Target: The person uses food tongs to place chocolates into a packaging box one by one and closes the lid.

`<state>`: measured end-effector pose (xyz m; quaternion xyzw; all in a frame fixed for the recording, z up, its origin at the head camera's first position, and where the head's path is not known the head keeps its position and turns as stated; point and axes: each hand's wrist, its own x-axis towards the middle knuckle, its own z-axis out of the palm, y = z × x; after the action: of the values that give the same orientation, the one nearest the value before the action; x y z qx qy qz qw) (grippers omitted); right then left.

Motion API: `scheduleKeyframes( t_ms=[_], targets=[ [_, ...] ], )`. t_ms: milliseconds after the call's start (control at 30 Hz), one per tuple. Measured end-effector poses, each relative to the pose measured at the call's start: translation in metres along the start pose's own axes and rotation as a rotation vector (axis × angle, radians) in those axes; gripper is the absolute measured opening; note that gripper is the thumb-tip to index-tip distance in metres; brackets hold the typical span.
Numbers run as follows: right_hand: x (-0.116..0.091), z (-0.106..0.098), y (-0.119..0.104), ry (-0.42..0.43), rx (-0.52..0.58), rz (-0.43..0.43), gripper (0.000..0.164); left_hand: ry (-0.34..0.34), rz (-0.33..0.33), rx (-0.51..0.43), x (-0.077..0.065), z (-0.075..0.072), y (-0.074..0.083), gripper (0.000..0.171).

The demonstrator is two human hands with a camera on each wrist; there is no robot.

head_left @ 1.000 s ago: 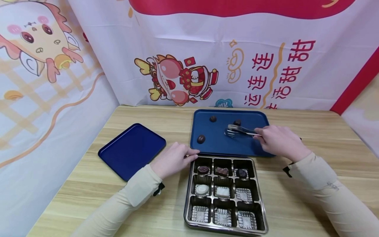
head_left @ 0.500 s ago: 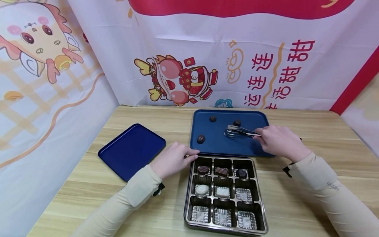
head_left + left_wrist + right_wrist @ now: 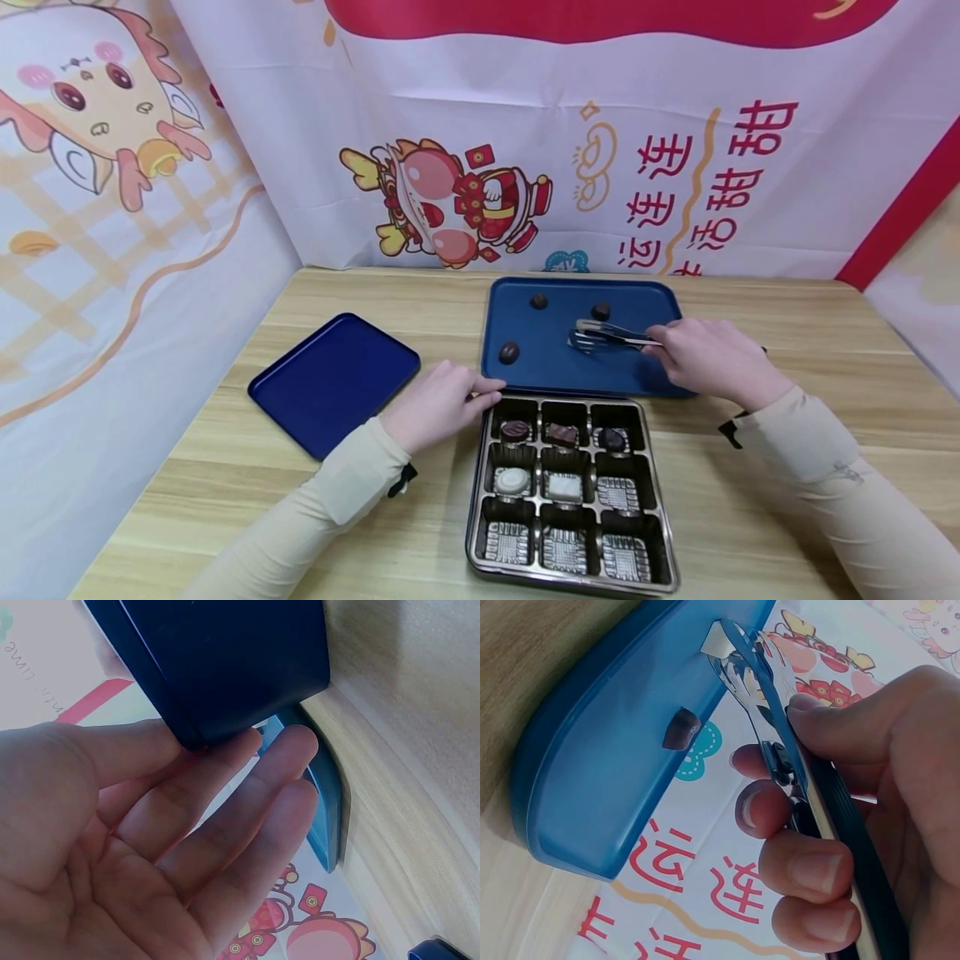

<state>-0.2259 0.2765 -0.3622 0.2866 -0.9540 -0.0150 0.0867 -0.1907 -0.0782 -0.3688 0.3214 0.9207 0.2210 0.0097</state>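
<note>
Printed festive cloth [image 3: 585,125] backs a wood-grain table [image 3: 810,358] where the chocolate box [image 3: 564,548] sits nearest the person, just before the blue tray [image 3: 555,371], probably for a short reach. The left hand [image 3: 438,404], fingers loosely extended, touches the box's far-left corner, perhaps steadying it. The right hand [image 3: 705,354] grips metal tongs [image 3: 787,735] over the tray; I can't tell if they pinch anything. Three dark chocolates [image 3: 509,352] lie there.
</note>
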Motion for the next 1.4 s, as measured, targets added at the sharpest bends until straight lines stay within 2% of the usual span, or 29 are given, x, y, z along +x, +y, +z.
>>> scheduleKeyframes(
  t_ms=[700, 967, 1300, 1400],
  targets=[
    [-0.001, -0.004, -0.001, -0.006, -0.012, -0.018, 0.022, -0.001, -0.011, -0.002, -0.001, -0.002, 0.002, 0.025],
    [-0.003, -0.010, 0.000, -0.005, 0.008, -0.014, 0.013, -0.001, -0.006, 0.006, 0.000, -0.001, 0.001, 0.025],
    [-0.006, -0.022, 0.000, -0.006, 0.025, -0.007, 0.018, -0.002, -0.007, -0.001, -0.001, -0.001, 0.000, 0.025],
    [-0.008, -0.026, 0.001, 0.006, 0.021, -0.006, 0.014, -0.004, -0.006, -0.004, 0.000, -0.001, 0.000, 0.026]
  ],
)
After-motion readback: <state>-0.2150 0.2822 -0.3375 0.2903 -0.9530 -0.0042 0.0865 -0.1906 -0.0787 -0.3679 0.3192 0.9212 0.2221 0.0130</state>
